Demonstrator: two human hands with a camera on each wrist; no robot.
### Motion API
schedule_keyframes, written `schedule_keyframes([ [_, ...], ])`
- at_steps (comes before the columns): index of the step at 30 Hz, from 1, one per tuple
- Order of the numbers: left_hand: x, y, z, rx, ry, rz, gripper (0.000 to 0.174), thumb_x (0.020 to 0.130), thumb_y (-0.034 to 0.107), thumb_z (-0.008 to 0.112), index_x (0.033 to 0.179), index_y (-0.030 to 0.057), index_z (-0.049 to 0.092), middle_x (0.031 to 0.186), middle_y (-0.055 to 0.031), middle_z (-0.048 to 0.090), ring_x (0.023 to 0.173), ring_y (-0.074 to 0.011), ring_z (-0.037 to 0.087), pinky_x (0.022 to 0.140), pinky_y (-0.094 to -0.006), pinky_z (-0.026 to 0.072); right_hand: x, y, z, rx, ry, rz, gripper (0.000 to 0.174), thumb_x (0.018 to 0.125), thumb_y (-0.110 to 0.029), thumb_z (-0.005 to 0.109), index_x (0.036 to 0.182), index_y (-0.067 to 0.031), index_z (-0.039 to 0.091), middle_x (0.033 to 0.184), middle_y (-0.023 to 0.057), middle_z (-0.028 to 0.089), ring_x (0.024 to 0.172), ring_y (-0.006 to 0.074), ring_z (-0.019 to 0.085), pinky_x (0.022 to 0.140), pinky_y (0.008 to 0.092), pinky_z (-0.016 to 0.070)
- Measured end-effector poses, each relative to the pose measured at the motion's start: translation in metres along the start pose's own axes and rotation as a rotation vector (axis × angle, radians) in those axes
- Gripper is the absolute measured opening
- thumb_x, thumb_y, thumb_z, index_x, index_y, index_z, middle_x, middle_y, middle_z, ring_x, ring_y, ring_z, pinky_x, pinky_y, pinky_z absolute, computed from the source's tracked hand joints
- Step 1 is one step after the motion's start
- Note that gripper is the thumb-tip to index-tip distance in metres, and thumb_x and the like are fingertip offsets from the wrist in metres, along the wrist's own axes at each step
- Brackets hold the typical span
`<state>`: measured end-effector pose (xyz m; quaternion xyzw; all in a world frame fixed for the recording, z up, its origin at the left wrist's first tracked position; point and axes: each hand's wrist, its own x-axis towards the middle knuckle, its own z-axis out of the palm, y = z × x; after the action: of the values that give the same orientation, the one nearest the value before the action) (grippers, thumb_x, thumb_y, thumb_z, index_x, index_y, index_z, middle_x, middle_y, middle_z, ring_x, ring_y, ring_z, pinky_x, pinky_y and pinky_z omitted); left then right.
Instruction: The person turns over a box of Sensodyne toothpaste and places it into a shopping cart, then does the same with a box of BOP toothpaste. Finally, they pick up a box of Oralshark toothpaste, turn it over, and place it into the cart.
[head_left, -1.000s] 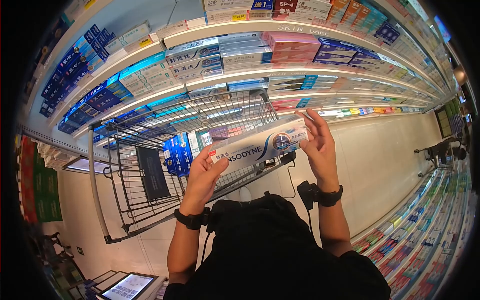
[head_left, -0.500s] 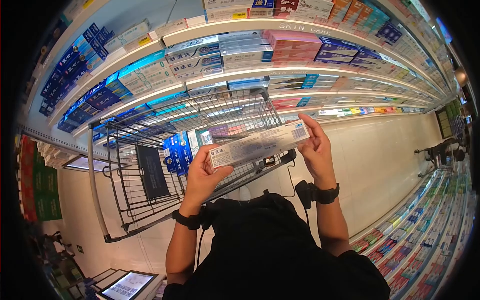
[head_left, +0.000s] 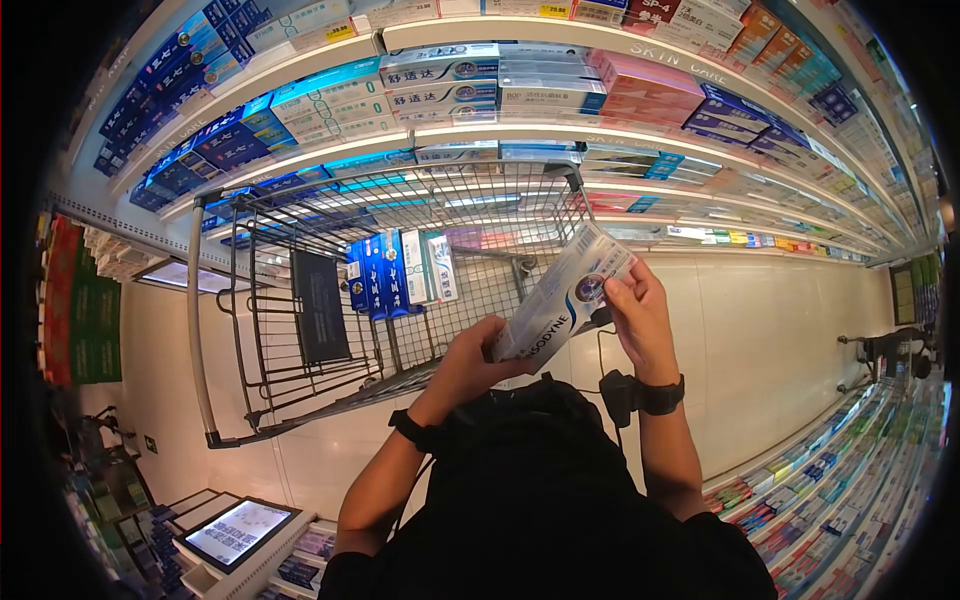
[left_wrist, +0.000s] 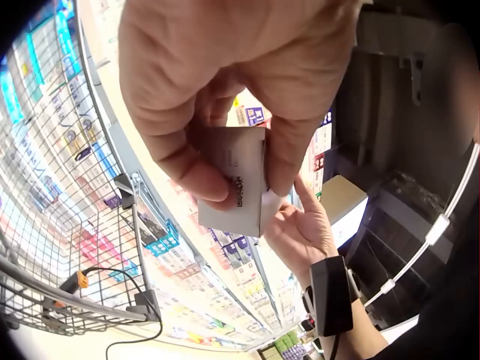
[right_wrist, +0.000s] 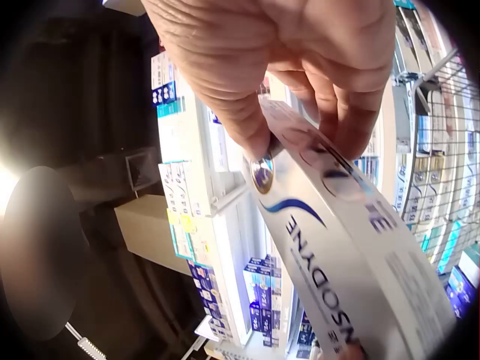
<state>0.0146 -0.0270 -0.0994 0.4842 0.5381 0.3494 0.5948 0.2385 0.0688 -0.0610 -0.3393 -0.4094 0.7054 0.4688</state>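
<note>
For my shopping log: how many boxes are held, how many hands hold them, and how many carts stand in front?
box: 1
hands: 2 (left hand, right hand)
cart: 1
total: 4

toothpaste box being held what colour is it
The toothpaste box is white with dark blue lettering; clearest in right wrist view.

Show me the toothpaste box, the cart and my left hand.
Toothpaste box point(head_left: 560, 305): head view, middle of its printed face.
Cart point(head_left: 191, 300): head view, side rail of its rim.
Left hand point(head_left: 470, 358): head view, back of the hand.
</note>
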Motion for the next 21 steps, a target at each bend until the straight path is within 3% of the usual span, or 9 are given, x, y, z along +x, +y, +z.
schedule_keyframes([
  [2, 0.000, -0.006, 0.000, -0.115, 0.029, 0.049, 0.038, 0.078, 0.017, 0.078, 0.105, 0.0001, 0.058, 0.090, -0.0050, 0.064, 0.076, -0.0110, 0.060, 0.068, -0.0259, 0.0484, 0.002, 0.018, 0.006, -0.052, -0.060, 0.071, 0.053, 0.086, -0.006, 0.065, 0.133, 0.0037, 0.042, 0.119, 0.0114, 0.059, 0.108, 0.0145, 0.057, 0.094, 0.0279, 0.0442],
  [5, 0.000, -0.008, -0.002, -0.451, 0.012, -0.066, 0.042, 0.082, 0.009, 0.071, 0.118, -0.0019, 0.053, 0.100, -0.0078, 0.064, 0.090, -0.0146, 0.063, 0.079, -0.0268, 0.0507, 0.002, 0.044, 0.020, -0.116, -0.145, 0.220, 0.050, 0.087, -0.006, 0.065, 0.131, 0.0038, 0.043, 0.120, 0.0117, 0.059, 0.109, 0.0149, 0.057, 0.094, 0.0287, 0.0449],
  [8, 0.000, -0.018, -0.007, -0.549, 0.055, -0.087, 0.044, 0.086, 0.011, 0.066, 0.124, -0.0040, 0.048, 0.105, -0.0102, 0.063, 0.093, -0.0169, 0.063, 0.081, -0.0292, 0.0521, 0.002, 0.064, 0.031, -0.126, -0.186, 0.303, 0.049, 0.088, -0.007, 0.064, 0.130, 0.0036, 0.044, 0.120, 0.0122, 0.059, 0.109, 0.0161, 0.058, 0.094, 0.0295, 0.0455],
  [14, -0.005, -0.024, -0.023, -0.687, 0.141, -0.188, 0.044, 0.087, 0.011, 0.066, 0.123, -0.0048, 0.047, 0.107, -0.0113, 0.061, 0.095, -0.0186, 0.062, 0.084, -0.0302, 0.0522, 0.016, 0.086, 0.043, -0.225, -0.232, 0.380, 0.050, 0.088, -0.011, 0.066, 0.130, 0.0042, 0.044, 0.119, 0.0130, 0.060, 0.109, 0.0176, 0.058, 0.093, 0.0309, 0.0462],
  [17, -0.005, -0.032, -0.033, -0.473, 0.203, -0.106, 0.043, 0.084, 0.010, 0.070, 0.119, -0.0043, 0.049, 0.105, -0.0122, 0.063, 0.094, -0.0200, 0.064, 0.082, -0.0307, 0.0528, 0.025, 0.090, 0.049, -0.231, -0.242, 0.400, 0.049, 0.087, -0.011, 0.066, 0.129, 0.0037, 0.045, 0.119, 0.0124, 0.059, 0.109, 0.0189, 0.057, 0.093, 0.0327, 0.0472],
  [21, -0.005, -0.020, -0.051, 0.182, 0.432, 0.069, 0.039, 0.080, 0.011, 0.073, 0.113, -0.0025, 0.055, 0.090, -0.0124, 0.066, 0.082, -0.0147, 0.065, 0.070, -0.0266, 0.0516, 0.037, 0.096, 0.063, -0.117, -0.208, 0.421, 0.049, 0.087, -0.010, 0.065, 0.129, 0.0032, 0.044, 0.121, 0.0133, 0.057, 0.112, 0.0223, 0.056, 0.092, 0.0380, 0.0500],
])
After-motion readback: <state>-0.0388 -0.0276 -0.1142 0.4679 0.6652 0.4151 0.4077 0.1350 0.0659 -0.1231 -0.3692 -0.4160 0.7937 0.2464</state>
